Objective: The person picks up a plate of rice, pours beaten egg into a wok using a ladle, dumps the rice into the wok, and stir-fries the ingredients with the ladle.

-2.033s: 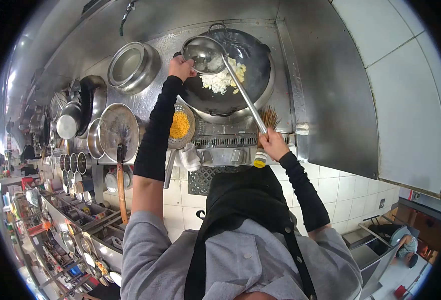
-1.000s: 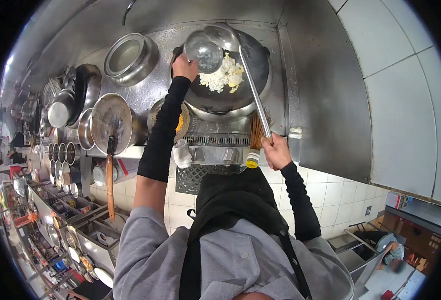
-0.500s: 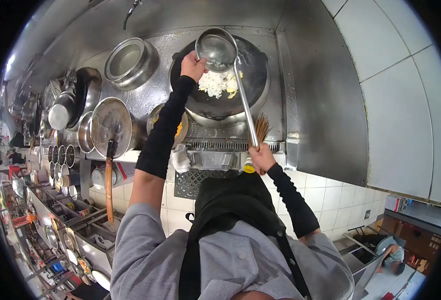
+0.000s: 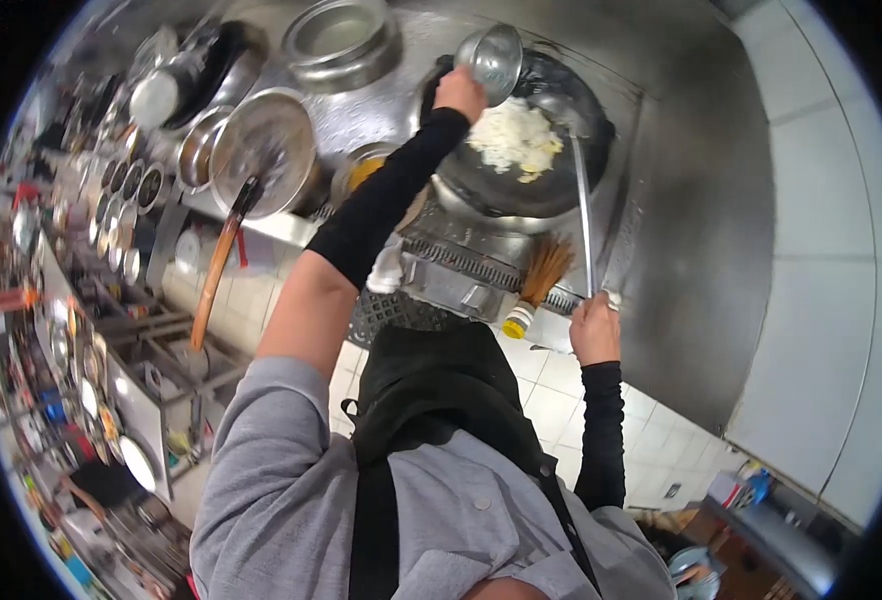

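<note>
A metal bowl (image 4: 491, 62) is tilted over the left part of the dark wok (image 4: 491, 195), and my left hand (image 4: 460, 94) is closed on its rim. White rice with yellow bits of egg (image 4: 514, 137) lies in the wok. My right hand (image 4: 595, 328) is closed round the lower end of a long-handled ladle (image 4: 583, 190), whose head rests in the wok at the right of the rice. A bamboo brush (image 4: 543, 272) with a yellow end stands between the wok and my right hand. Behind my left sleeve, a strainer (image 4: 411, 208) with yellow food is partly hidden.
A steel pot (image 4: 339, 45) stands at the upper left. A wide pan (image 4: 264, 150) with a wooden handle is to the left, near stacked pots. A white cloth (image 4: 386, 268) lies at the stove's front edge. Another person (image 4: 699, 572) is partly visible at the lower right.
The view has turned. The ladle's head has gone from beside the bowl down into the wok, right of the rice. The bowl, still in my left hand, is now apart from the ladle.
</note>
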### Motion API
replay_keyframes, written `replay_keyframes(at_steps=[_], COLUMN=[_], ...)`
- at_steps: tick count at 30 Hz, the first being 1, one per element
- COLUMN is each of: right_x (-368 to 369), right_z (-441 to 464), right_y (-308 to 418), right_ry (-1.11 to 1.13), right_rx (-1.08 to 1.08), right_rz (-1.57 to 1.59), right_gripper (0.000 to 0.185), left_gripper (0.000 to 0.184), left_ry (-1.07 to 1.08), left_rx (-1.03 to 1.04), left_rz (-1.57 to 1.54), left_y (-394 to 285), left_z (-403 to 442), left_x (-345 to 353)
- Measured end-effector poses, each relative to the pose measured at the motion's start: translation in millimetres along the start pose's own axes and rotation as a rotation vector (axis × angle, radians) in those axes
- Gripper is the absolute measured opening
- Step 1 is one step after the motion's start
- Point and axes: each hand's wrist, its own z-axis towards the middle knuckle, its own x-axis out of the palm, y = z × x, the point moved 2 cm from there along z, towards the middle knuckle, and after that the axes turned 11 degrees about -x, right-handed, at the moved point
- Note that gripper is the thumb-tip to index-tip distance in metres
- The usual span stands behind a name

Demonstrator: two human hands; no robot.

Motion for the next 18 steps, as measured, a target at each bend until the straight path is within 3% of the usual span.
replay_keyframes(at_steps=[2, 3, 4, 5, 6, 7, 9, 10, 11, 12, 13, 14, 18], right_x=[36, 59, 80, 136, 121, 93, 74, 98, 59, 57, 66, 85, 131], right_z=[16, 27, 41, 66, 75, 91, 107, 138, 115, 117, 129, 144, 195], right_y=[-6, -12, -17, -79, -54, -19, 9, -30, 44, 58, 57, 60, 50], right_ry=[-0.023, -0.038, -0.001, 0.301, 0.541, 0.709, 0.291, 0.155, 0.238, 0.19, 0.122, 0.034, -0.034], right_rx=[-0.014, -0.038, -0.037, -0.396, -0.55, -0.478, -0.195, -0.405, -0.07, 0.022, -0.07, -0.149, -0.34], right_rz=[-0.102, -0.15, -0.181, -0.42, -0.731, -0.631, -0.177, 0.054, 0.383, 0.527, 0.324, 0.128, -0.215], right_gripper=[0.013, 0.012, 0.012, 0.019, 0.022, 0.038, 0.04, 0.035, 0.028, 0.027, 0.028, 0.03, 0.036], left_gripper=[0.031, 0.033, 0.032, 0.03, 0.026, 0.021, 0.019, 0.021, 0.022, 0.023, 0.024, 0.024, 0.014], left_ry=[-0.013, 0.216, 0.422, 0.523, 0.49, 0.421, 0.204, 0.237, 0.181, 0.062, -0.077, -0.2, -0.698], left_rx=[-0.249, -0.456, 0.011, 0.053, -0.141, -0.327, -0.518, -0.639, -0.569, -0.602, -0.567, -0.554, -0.863], left_rz=[-0.079, -0.012, 0.438, 0.385, 0.201, -0.023, -0.557, -1.259, -1.001, -1.089, -0.847, -0.962, -0.911], left_y=[8, 11, 9, 17, 14, 8, 30, 19, 50, 53, 110, 110, 248], left_z=[2, 1, -3, -7, -24, -43, -73, -102, -116, -139, -152, -182, -306], left_x=[-15, -29, -42, -51, -100, -151, -219, -296, -341, -415, -450, -528, -694])
